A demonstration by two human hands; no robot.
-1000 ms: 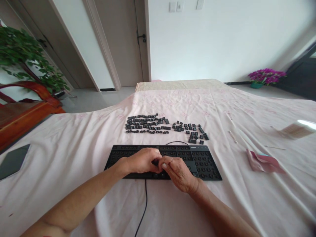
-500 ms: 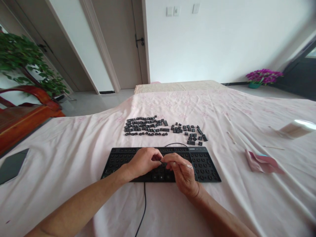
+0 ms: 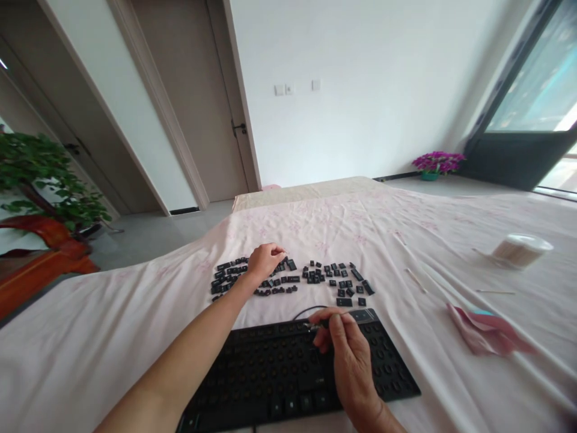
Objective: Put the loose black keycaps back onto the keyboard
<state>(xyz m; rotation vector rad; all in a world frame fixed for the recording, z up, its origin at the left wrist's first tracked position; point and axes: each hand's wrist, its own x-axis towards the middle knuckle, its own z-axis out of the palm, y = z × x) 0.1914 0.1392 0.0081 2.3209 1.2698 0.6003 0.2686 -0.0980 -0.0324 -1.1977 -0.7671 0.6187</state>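
My left hand [image 3: 265, 262] reaches past the keyboard over the loose black keycaps [image 3: 231, 278], fingertips drawn together; whatever is between them is too small to make out. Above the upper right part of the black keyboard [image 3: 265, 373], my right hand [image 3: 349, 349] is closed on a thin tool [image 3: 323, 323] with a dark shaft and a metallic tip pointing left. Most key positions on the keyboard are bare, while several caps remain along its bottom row. My left forearm hides the board's left part.
More keycaps [image 3: 345, 288] lie behind the keyboard to the right. A tub of cotton swabs [image 3: 520, 249], loose swabs [image 3: 415, 280] and a pink cloth [image 3: 487, 331] rest on the right of the pale tablecloth [image 3: 433, 234]. A wooden chair [image 3: 42, 252] stands at left.
My left hand has left the keyboard and moved forward to the keycaps. My right hand stays over the keyboard with the thin tool. The view has tilted upward and turned slightly right.
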